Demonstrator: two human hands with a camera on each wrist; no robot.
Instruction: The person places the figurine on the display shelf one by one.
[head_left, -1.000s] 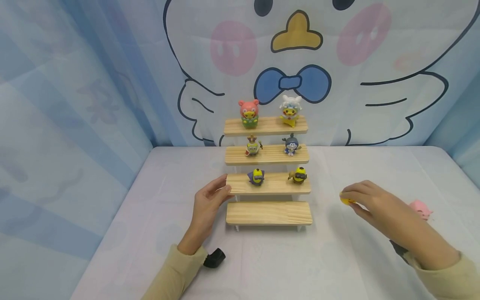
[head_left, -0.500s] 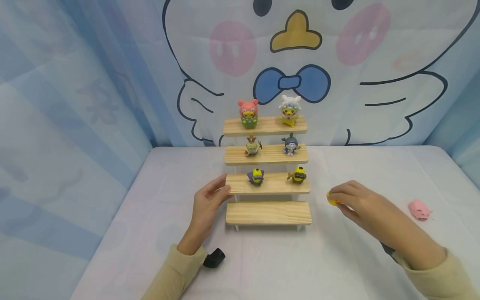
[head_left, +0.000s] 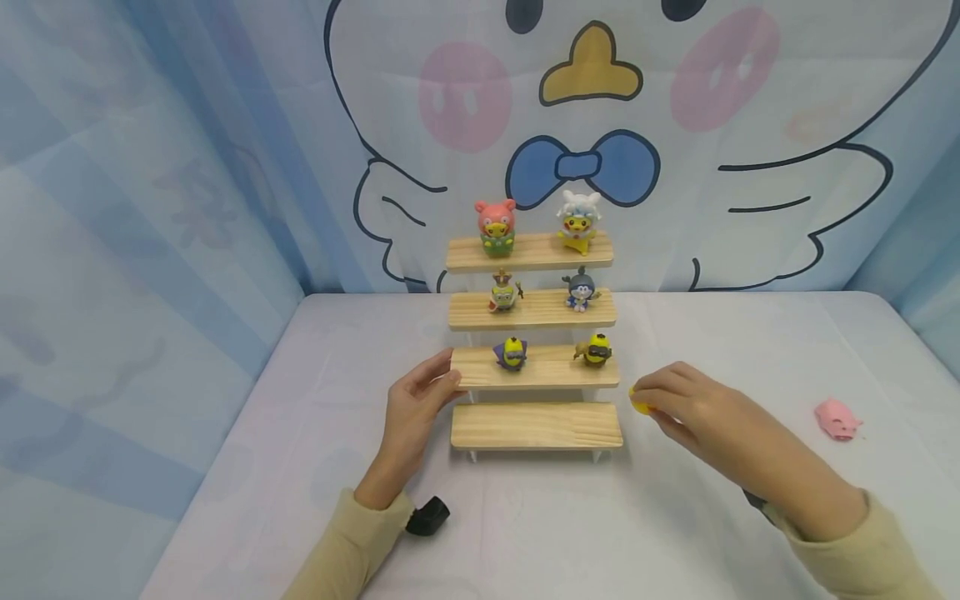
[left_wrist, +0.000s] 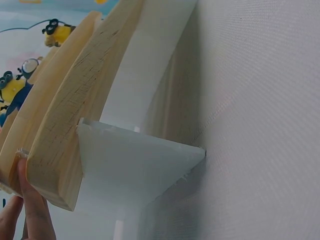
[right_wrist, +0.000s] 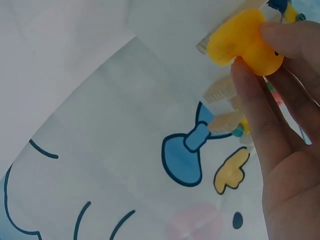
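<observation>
A stepped wooden display shelf (head_left: 536, 427) stands mid-table, with small toy figures in pairs on its upper three boards. The bottom board bears nothing. My left hand (head_left: 415, 410) holds the left end of the second board from the bottom, thumb in front; its fingers (left_wrist: 37, 215) show at that wood edge in the left wrist view. Right of the shelf, my right hand (head_left: 701, 408) pinches a small yellow toy duck (right_wrist: 246, 42) between thumb and fingers, off the table. Most of the duck is hidden by the fingers in the head view.
A pink pig toy (head_left: 837, 419) lies on the white table at the right. Near my left sleeve is a black object (head_left: 428, 517), partly covered. Behind the shelf hangs a printed cloth (head_left: 577, 83) with a bow-tied cartoon bird.
My right hand has moved left towards the shelf with the toy duck, uncovering the pink pig toy. The left hand has stayed on the board.
</observation>
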